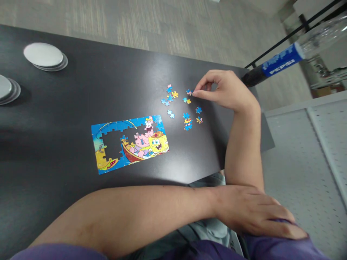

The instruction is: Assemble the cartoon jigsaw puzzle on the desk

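Note:
My right hand is at the right part of the table, thumb and index finger pinched at the edge of a small blue and pink jigsaw piece. My left hand lies across my right arm near the elbow, fingers stretched out, holding no object. Left of the loose pieces sits a partly assembled jigsaw puzzle with a cartoon boat scene; its border is joined, and a gap shows the dark table in its left middle. Several loose pieces, among them a yellow piece and a light blue piece, lie between puzzle and right hand.
A bottle with a blue label stands at the table's right end, beyond my right hand. Two stacks of white discs, one stack at the far left and another stack at the left edge, rest on the dark table.

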Demonstrator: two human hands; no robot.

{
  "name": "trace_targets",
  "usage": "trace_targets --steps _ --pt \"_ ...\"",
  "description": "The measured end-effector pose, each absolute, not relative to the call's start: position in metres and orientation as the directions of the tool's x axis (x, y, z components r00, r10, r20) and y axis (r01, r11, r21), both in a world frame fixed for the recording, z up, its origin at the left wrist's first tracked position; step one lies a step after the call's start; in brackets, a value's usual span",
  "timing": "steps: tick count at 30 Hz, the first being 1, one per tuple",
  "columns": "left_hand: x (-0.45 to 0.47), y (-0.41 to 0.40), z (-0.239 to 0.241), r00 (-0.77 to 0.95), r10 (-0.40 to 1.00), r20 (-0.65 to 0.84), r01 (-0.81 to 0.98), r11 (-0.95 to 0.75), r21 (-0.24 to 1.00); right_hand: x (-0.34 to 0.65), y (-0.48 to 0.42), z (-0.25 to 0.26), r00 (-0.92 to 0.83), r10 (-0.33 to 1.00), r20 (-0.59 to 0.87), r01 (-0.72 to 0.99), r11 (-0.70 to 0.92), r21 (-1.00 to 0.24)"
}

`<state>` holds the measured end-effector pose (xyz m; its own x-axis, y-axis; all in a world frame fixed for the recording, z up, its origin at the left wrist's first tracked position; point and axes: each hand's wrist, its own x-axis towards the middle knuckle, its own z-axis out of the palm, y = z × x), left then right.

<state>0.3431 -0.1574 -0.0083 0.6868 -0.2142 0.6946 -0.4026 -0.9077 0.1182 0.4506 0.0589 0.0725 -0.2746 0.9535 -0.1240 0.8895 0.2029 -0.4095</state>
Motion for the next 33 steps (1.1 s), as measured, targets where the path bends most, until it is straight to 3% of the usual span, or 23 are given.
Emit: trace_targets --steps 10,17,28,33 --pt "0.347 -0.159 -0.010 0.686 -0.212 0.696 -0.429 -0.890 0.152 0.458 0.060 0.070 -0.260 0.942 -0.213 0.905 0.161 -0.394" --pt "0.348 -0.160 -0.013 0.664 -0.193 0.722 -0.424 -0.893 0.151 0.471 0.056 0.077 -0.234 0.884 -0.404 0.940 0.100 -0.326" --pt "0.348 -0.164 -0.012 0.698 -0.222 0.681 -0.373 -0.924 0.080 0.455 0.050 0.075 -0.341 0.853 -0.395 0.888 0.155 -0.432" --pt "0.340 -0.154 -0.002 0.730 -0.232 0.643 -0.359 -0.931 0.073 0.438 0.047 0.076 -0.463 0.833 -0.304 0.757 0.193 -0.624"
